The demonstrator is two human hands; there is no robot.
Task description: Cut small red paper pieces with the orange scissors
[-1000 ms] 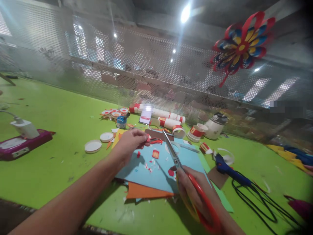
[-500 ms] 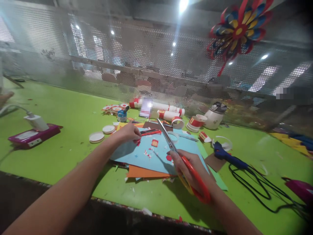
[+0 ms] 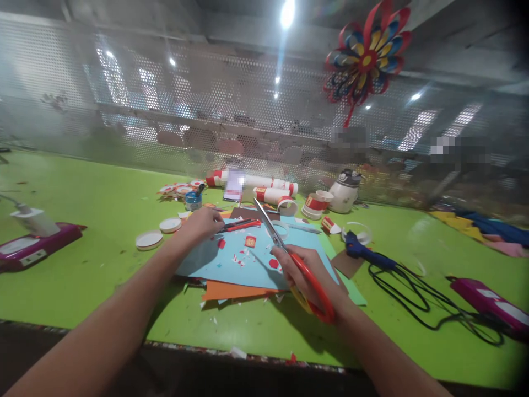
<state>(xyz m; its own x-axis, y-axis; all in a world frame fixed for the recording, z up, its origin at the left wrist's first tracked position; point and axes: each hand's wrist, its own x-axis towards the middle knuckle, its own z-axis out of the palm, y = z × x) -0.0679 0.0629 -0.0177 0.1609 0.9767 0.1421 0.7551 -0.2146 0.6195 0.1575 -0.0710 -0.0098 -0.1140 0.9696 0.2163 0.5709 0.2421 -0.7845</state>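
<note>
My right hand (image 3: 308,270) holds scissors (image 3: 275,234) with orange-red handles. Their blades look closed and point up and away from me, over light blue paper (image 3: 210,264). My left hand (image 3: 202,225) is at the paper's far left, fingers curled together at the near end of a slim black and red tool (image 3: 243,224). Whether it grips anything is hidden. Just below those fingers lies a red paper piece (image 3: 222,243). A red square with gold markings (image 3: 250,241), another red piece (image 3: 273,264) and small scraps lie on the blue paper.
White lids (image 3: 149,240) and a blue jar (image 3: 193,200) stand left. Behind are a phone (image 3: 235,184), paper rolls (image 3: 270,195), cups (image 3: 316,205) and a white bottle (image 3: 345,192). A blue glue gun (image 3: 367,252) with looping cable lies right. Purple power strips (image 3: 37,248) sit at the side.
My view has swung slightly right. My left hand has moved a little away from me, off the red paper piece, which now lies uncovered. The right hand still holds the scissors.
</note>
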